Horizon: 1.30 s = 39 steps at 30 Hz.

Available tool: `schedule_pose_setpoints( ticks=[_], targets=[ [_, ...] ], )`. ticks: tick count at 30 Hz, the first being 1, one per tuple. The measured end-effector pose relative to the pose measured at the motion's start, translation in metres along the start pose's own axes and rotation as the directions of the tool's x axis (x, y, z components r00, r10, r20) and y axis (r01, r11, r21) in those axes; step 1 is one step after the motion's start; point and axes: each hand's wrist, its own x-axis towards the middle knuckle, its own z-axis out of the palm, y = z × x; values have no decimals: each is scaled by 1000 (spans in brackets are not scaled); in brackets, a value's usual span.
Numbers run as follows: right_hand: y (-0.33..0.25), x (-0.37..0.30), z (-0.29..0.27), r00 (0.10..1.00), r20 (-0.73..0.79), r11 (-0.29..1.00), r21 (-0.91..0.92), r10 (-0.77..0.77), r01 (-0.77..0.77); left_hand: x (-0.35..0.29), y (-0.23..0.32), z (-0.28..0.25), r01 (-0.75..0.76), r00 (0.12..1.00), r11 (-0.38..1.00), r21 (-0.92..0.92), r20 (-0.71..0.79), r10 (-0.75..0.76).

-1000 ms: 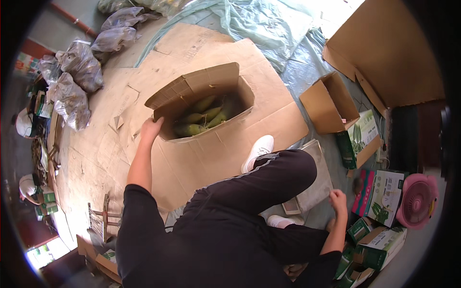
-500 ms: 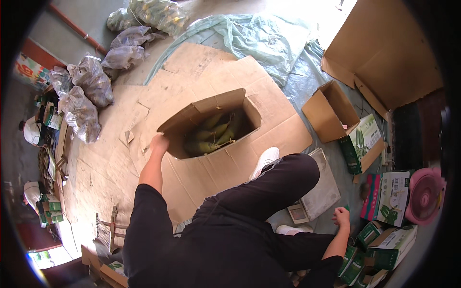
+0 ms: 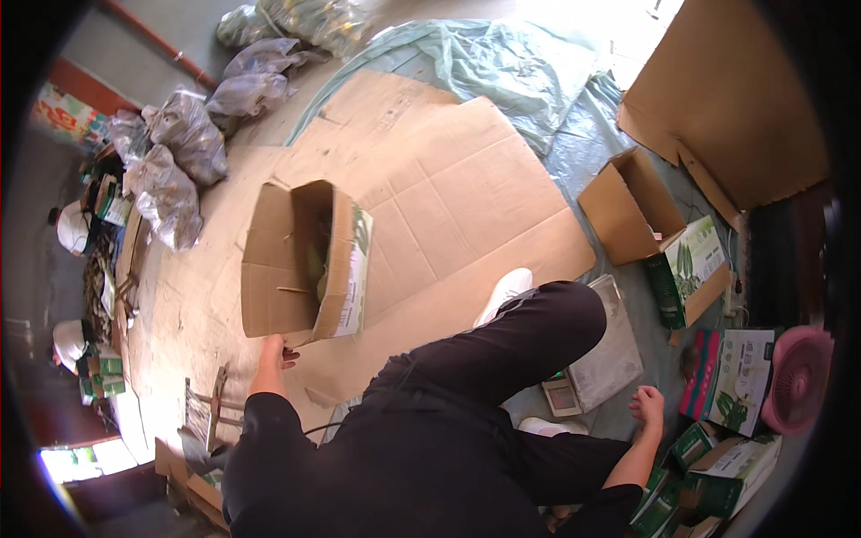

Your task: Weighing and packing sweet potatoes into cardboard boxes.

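An open cardboard box [image 3: 344, 278] stands on the cardboard sheeting at left of centre, its opening partly turned away. One tall brown flap [image 3: 273, 255] sticks out on its left side, and a white and green printed side shows on its right. Inside, a little of some long green produce [image 3: 319, 280] is visible; the rest is hidden. My left hand [image 3: 274, 351] is at the near lower corner of the flap, fingers curled against its edge. Beside my right thigh, my right hand [image 3: 647, 408] hangs loosely curled, with nothing seen in it.
Filled plastic bags [image 3: 190, 139] lie at the far left, and a crumpled green-blue sheet [image 3: 489, 76] at the back. On the right are an open brown box [image 3: 619, 211], a flat grey scale [image 3: 605, 350], a pink fan [image 3: 798, 378] and several printed cartons [image 3: 740, 462].
The box has moved left and swung round, so its printed side shows and its produce is mostly hidden. My left hand has come nearer with the flap. My right hand has hardly moved.
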Motion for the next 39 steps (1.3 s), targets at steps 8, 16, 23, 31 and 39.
schedule_pose_setpoints(
  ticks=[8,16,23,31,39],
  targets=[
    [-4,14,5,999,12,999,-25,-32,32,-12,-60,-1,40,998,998,41,46,-42],
    [-14,14,11,998,26,998,-40,-57,58,-53,-15,-21,-49,934,927,371,346,-89],
    [-3,12,7,997,-13,997,-15,-80,80,-73,73,53,-604,795,738,300,158,586],
    [-12,27,49,959,-46,954,-129,-278,270,17,155,63,-832,436,376,407,60,898],
    [-8,10,44,950,-186,942,-271,-251,196,62,231,94,-744,385,86,662,320,866]
  ],
)
